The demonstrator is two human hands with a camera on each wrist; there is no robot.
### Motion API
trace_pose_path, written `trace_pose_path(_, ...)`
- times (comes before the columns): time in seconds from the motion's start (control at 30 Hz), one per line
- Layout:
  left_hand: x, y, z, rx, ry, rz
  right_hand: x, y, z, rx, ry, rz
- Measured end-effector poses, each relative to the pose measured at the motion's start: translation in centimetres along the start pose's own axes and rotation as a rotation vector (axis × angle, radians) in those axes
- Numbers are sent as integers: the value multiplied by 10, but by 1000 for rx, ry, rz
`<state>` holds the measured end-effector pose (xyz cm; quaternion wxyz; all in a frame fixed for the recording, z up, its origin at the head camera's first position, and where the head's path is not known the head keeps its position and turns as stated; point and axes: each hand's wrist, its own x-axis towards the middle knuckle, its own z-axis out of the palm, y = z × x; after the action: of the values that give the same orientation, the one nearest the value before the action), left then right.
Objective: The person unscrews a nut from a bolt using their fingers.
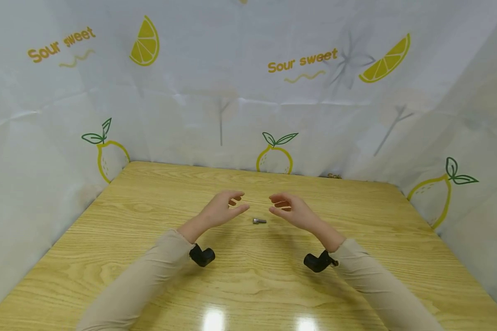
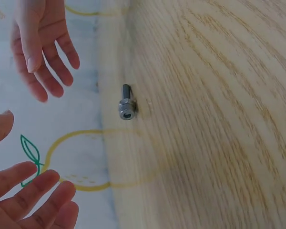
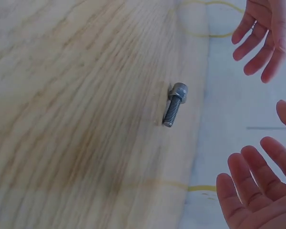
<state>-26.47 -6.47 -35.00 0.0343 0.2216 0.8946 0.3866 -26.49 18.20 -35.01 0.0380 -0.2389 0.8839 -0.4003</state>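
Observation:
A small metal socket-head bolt (image 1: 258, 221) lies on its side on the wooden table, its head pointing left in the head view. The left wrist view shows the hex recess in the end of the bolt (image 2: 127, 110) and a collar, perhaps a nut, behind its head. Threads show along the shank of the bolt (image 3: 173, 108) in the right wrist view. My left hand (image 1: 222, 209) hovers to the left of it, fingers loosely bent and thumb apart. Facing it from the right is my right hand (image 1: 293, 211), similarly relaxed. Neither hand touches the bolt or holds anything.
The light wood table (image 1: 248, 294) runs back to a white curtain (image 1: 182, 124) printed with lemons, which also encloses both sides. A black wrist device (image 1: 203, 255) sits under the left forearm, and another black device (image 1: 316, 262) under the right.

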Motion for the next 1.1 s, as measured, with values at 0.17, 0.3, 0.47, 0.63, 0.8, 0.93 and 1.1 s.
trace_pose_path(0.17,6,-5,7,-32,-40,-62,3,8,5,57,-15,21)
trace_pose_path(0.3,10,-6,13,-29,-71,-76,8,14,10,99,-42,102)
trace_pose_path(0.47,14,-6,21,7,-105,-76,16,20,19,99,-75,220)
trace_pose_path(0.63,17,-3,27,29,-124,-107,19,22,26,54,-100,249)
trace_pose_path(0.8,21,-3,32,43,-133,-125,23,25,29,30,-117,266)
trace_pose_path(0.93,23,-2,35,50,-145,-137,25,24,29,16,-128,277)
trace_pose_path(1.1,25,0,39,76,-153,-144,25,22,30,-11,-135,251)
